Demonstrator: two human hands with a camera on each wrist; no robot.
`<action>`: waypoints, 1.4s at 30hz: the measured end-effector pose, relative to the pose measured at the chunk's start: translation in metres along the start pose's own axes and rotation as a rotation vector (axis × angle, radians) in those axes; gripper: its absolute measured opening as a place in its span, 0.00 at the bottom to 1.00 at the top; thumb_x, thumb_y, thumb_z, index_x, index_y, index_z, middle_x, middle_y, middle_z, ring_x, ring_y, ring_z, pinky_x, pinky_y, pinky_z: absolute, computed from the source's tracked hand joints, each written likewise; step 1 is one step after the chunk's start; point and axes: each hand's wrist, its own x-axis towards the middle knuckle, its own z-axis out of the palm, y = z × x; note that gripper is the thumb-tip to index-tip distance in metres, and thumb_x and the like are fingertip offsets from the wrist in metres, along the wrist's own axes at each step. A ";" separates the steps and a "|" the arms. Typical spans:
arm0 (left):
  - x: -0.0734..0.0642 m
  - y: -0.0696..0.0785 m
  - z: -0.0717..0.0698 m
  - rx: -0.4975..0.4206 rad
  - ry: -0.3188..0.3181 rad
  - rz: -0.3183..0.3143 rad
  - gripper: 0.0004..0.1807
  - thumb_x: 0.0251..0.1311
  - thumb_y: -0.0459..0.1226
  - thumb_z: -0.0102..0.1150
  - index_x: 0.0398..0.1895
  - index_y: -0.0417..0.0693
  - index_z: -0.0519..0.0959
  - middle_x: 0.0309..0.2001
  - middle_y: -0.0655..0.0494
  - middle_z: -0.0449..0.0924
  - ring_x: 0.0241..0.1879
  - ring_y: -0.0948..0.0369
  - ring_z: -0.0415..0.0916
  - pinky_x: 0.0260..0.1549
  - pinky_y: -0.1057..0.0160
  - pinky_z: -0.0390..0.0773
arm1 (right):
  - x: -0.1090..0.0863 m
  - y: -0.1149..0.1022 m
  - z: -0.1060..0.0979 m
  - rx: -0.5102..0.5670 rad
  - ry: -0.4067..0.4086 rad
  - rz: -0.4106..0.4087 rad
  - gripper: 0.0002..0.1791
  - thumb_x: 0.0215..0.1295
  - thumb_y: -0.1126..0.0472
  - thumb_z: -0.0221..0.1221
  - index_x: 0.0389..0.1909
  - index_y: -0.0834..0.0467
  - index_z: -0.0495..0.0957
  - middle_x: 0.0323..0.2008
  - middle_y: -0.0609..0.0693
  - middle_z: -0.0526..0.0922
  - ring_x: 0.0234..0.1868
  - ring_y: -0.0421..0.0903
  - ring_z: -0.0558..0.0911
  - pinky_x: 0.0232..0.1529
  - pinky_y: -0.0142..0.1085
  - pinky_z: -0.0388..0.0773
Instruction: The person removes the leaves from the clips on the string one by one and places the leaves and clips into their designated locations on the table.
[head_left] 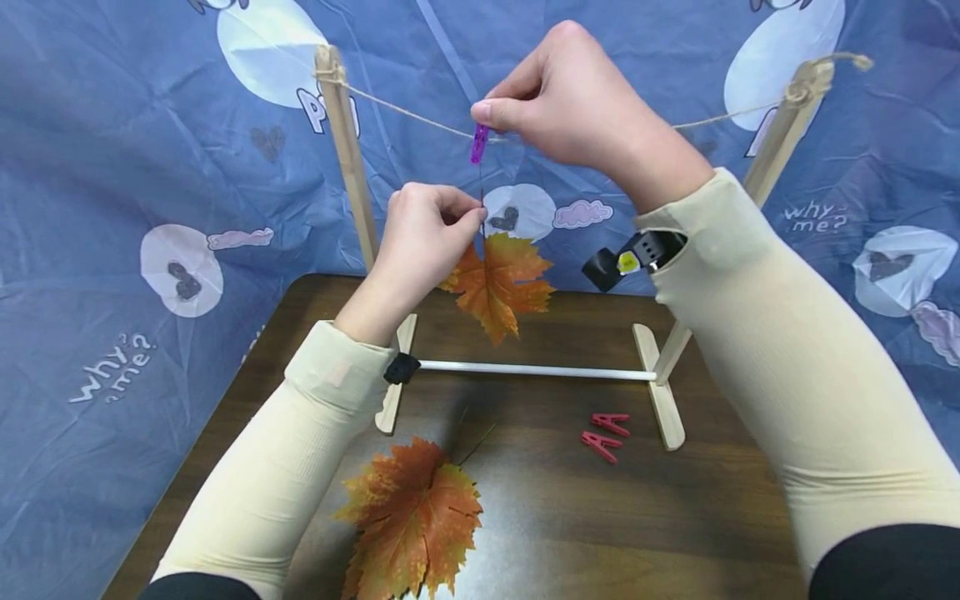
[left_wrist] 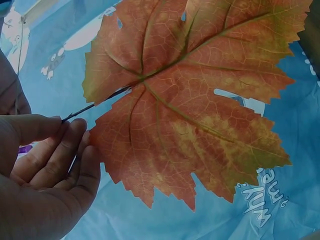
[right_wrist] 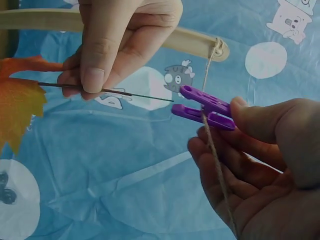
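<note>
My right hand [head_left: 573, 104] pinches a purple clothespin [right_wrist: 207, 109] at the rope [right_wrist: 216, 160]. In the right wrist view the pin's jaws are parted, with the rope running between its two halves. Lower down, my left hand [head_left: 427, 229] pinches the dark stem [right_wrist: 117, 92] of an orange-red artificial maple leaf [head_left: 498, 283] between thumb and fingers. The stem's thin tip points at the clothespin's mouth, just short of it in the right wrist view. Below the pinch, the leaf blade hangs down; it fills much of the left wrist view [left_wrist: 195, 100].
A second orange leaf [head_left: 412, 521] lies on the brown table [head_left: 570, 517]. Two red clothespins [head_left: 602, 446] lie near the right foot of the wooden stand. The rope sags between its left post [head_left: 348, 150] and right post [head_left: 783, 133]; a white bar [head_left: 532, 369] joins the feet.
</note>
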 end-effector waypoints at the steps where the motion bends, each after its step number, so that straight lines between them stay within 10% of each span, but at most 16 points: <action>1: 0.000 0.000 0.000 0.003 0.002 0.000 0.06 0.63 0.33 0.65 0.34 0.42 0.90 0.25 0.57 0.85 0.25 0.63 0.74 0.29 0.65 0.71 | 0.000 0.000 -0.001 0.007 0.019 0.009 0.17 0.72 0.44 0.61 0.45 0.51 0.90 0.41 0.46 0.89 0.39 0.39 0.80 0.39 0.34 0.71; 18: -0.007 -0.002 0.000 0.006 -0.033 -0.005 0.06 0.64 0.33 0.66 0.34 0.40 0.90 0.27 0.55 0.86 0.27 0.60 0.77 0.31 0.63 0.72 | -0.011 0.005 -0.018 0.214 0.251 0.098 0.15 0.70 0.47 0.64 0.49 0.50 0.89 0.44 0.46 0.88 0.43 0.40 0.75 0.42 0.34 0.67; 30: -0.023 -0.005 -0.009 -0.003 -0.060 -0.016 0.05 0.63 0.32 0.66 0.32 0.39 0.89 0.26 0.54 0.85 0.25 0.60 0.75 0.30 0.62 0.72 | -0.043 0.002 -0.013 0.307 0.323 -0.082 0.13 0.67 0.53 0.68 0.45 0.58 0.89 0.39 0.49 0.89 0.34 0.43 0.82 0.33 0.33 0.69; 42: -0.042 -0.009 -0.020 0.005 -0.086 -0.007 0.05 0.62 0.31 0.66 0.30 0.39 0.88 0.24 0.55 0.84 0.24 0.60 0.75 0.29 0.61 0.72 | -0.085 0.002 0.003 0.322 0.343 -0.058 0.13 0.59 0.56 0.75 0.40 0.59 0.89 0.34 0.48 0.88 0.34 0.41 0.85 0.33 0.32 0.75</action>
